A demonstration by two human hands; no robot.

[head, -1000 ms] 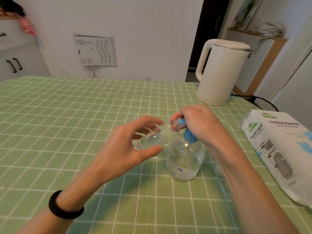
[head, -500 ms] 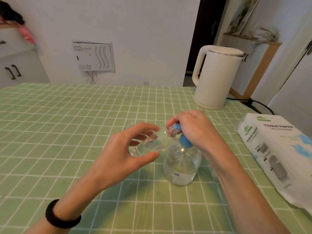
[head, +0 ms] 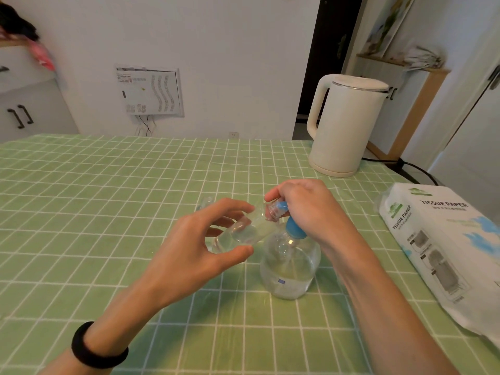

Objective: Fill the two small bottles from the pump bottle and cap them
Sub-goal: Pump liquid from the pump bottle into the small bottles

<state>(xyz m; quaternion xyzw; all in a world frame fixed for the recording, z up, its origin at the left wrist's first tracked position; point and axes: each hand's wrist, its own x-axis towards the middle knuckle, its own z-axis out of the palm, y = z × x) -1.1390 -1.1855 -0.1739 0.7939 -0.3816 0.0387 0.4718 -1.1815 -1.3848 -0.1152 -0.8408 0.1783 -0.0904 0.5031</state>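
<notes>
A round clear pump bottle (head: 289, 269) with a blue pump top (head: 295, 228) stands on the green checked tablecloth. My left hand (head: 194, 253) holds a small clear bottle (head: 243, 231) tilted, between thumb and fingers, its open neck against the blue nozzle. My right hand (head: 303, 207) lies over the pump head, fingers curled round it and hiding most of it. Some clear liquid lies in the small bottle. Another small clear item (head: 205, 203) shows behind my left fingers, mostly hidden.
A white electric kettle (head: 343, 125) stands at the back right, its black cord trailing off the table. A pack of tissue paper (head: 443, 250) lies along the right edge. The tablecloth (head: 81, 212) stretches bare to the left.
The view has tilted slightly, so everything sits lower in frame. Both hands hold the same grip on the small bottle and the pump top.
</notes>
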